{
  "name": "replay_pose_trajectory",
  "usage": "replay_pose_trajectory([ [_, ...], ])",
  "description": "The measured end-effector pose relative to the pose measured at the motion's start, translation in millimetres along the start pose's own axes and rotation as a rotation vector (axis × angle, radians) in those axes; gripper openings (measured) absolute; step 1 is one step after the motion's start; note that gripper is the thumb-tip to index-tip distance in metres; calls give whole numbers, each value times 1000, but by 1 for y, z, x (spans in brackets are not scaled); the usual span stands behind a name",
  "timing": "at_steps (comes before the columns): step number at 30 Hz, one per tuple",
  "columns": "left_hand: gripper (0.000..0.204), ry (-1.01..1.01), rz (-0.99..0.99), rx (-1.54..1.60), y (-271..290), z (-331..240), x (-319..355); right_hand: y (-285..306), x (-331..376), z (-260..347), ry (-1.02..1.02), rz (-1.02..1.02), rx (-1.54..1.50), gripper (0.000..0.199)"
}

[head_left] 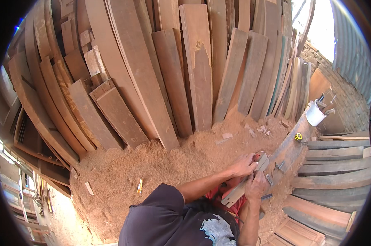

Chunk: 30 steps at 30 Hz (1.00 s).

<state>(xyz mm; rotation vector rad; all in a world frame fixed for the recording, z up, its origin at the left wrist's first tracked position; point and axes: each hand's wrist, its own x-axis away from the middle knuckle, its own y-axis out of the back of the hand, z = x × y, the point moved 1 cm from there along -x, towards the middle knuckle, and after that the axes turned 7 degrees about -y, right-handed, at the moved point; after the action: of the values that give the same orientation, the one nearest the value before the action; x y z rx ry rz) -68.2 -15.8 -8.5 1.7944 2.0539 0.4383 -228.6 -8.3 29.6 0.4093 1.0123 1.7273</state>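
My left hand (243, 165) is closed around the upper part of a long, flat grey tool (234, 194) with slots at its lower end and a reddish part near its top. My right hand (256, 187) grips the same piece lower down, fingers wrapped on its side. The tool lies slanted above my lap, over red cloth. Just right of my hands, a small metal tool (280, 165) rests on a narrow wooden bench (290, 142). A small dark-and-light block (269, 179) and a dark bar (266, 197) sit close to my right hand.
A yellow tape measure (298, 136) and a white bucket (315, 115) of tools stand farther along the bench. Tall planks (197, 65) lean beyond a sawdust heap (124, 172), where a small tube (140, 186) lies. Stacked boards (337, 166) and a panelled wooden piece (298, 230) are at right.
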Motion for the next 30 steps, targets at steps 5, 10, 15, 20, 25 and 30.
replay_pose_trajectory([
  [5,60,-3,-1,-3,3,2,0,2,-4,2,0,45,-21,22],
  [10,61,29,77,-71,12,-10,-3,-4,-7,0,-9,-12,-10,23],
  [15,62,46,65,-34,18,-17,0,-2,-12,-1,-47,4,-27,20],
  [20,60,21,27,-14,11,-6,1,5,-6,5,17,-42,-119,18],
  [25,59,-4,14,-44,12,-14,2,-3,-7,-9,-21,-12,-62,16],
  [30,58,-49,26,40,1,8,-8,4,-4,4,1,-91,-102,18],
])
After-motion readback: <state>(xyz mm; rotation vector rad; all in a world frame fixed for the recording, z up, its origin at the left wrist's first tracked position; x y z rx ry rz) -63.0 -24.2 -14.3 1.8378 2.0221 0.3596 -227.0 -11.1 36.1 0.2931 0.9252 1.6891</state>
